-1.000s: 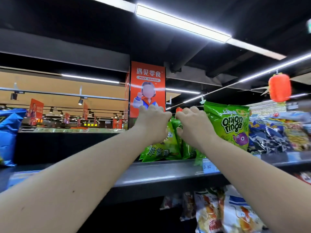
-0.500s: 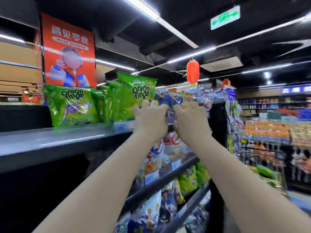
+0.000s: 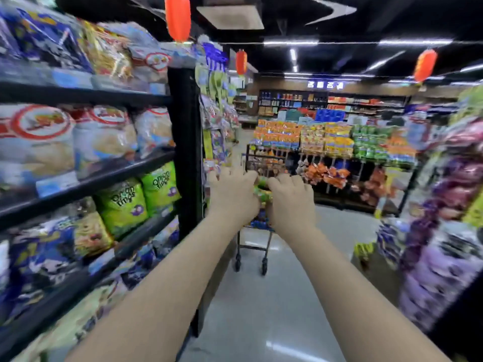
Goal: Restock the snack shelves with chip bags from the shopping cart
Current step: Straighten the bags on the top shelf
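Head view: green chip bags [image 3: 262, 193] peek out between the two hands, by the shopping cart [image 3: 264, 162] down the aisle. The left hand [image 3: 232, 194] and right hand [image 3: 291, 199] stretch toward it, fingers bent, likely to fetch more bags. Their backs hide any hold. The shelves [image 3: 104, 178] look blurry.
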{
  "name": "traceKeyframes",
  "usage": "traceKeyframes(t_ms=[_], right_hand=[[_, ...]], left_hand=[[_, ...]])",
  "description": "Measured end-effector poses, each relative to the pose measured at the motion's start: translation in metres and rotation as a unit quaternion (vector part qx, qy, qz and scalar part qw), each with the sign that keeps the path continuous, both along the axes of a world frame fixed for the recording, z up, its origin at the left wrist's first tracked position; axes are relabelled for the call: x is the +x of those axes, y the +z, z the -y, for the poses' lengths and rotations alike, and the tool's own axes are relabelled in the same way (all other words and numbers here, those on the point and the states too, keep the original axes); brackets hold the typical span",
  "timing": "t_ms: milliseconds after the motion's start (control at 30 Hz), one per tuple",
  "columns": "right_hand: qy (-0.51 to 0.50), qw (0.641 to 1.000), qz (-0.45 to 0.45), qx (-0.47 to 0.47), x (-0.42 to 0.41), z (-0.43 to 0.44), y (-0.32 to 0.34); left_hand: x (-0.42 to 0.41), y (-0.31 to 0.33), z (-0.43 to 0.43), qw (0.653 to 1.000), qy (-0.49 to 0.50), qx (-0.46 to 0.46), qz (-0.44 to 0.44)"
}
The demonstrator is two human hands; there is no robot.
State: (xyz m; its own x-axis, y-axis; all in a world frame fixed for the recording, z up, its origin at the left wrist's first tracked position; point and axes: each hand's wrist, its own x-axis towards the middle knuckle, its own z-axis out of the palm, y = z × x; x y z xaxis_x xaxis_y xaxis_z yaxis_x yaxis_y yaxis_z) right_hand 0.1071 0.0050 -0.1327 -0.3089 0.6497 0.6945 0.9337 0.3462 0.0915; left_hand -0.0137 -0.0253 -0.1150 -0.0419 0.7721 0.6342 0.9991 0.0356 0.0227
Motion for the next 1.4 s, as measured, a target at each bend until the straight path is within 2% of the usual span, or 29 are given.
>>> traceKeyframes(t_ms=[167,333,500,667,933,1133,1233,1400], right_hand=[[-0.035,0.995,0.004,-0.095,0.087,-0.057,-0.083],[-0.069,0.971,-0.007,-0.228,0.142,-0.097,-0.153],[-0.079,0.955,-0.036,-0.283,0.165,-0.147,-0.199],[-0.086,0.943,-0.082,-0.310,0.181,-0.255,-0.212],[-0.137,0.936,-0.069,-0.316,0.193,-0.427,-0.218],[-0.149,0.909,-0.072,-0.381,0.220,-0.526,-0.248],[-0.140,0.906,-0.074,-0.393,0.243,-0.592,-0.261],[-0.073,0.901,-0.106,-0.415,0.274,-0.728,-0.267]], left_hand=[[0.074,-0.077,-0.072,0.991,-0.067,-0.106,0.045],[0.120,-0.144,-0.127,0.975,-0.102,-0.189,0.051],[0.140,-0.199,-0.191,0.954,-0.122,-0.267,0.061],[0.142,-0.237,-0.284,0.930,-0.145,-0.325,0.096],[0.167,-0.244,-0.483,0.922,-0.192,-0.326,0.079],[0.195,-0.267,-0.596,0.904,-0.192,-0.369,0.095],[0.211,-0.277,-0.661,0.902,-0.173,-0.383,0.100],[0.234,-0.280,-0.790,0.918,-0.108,-0.350,0.153]])
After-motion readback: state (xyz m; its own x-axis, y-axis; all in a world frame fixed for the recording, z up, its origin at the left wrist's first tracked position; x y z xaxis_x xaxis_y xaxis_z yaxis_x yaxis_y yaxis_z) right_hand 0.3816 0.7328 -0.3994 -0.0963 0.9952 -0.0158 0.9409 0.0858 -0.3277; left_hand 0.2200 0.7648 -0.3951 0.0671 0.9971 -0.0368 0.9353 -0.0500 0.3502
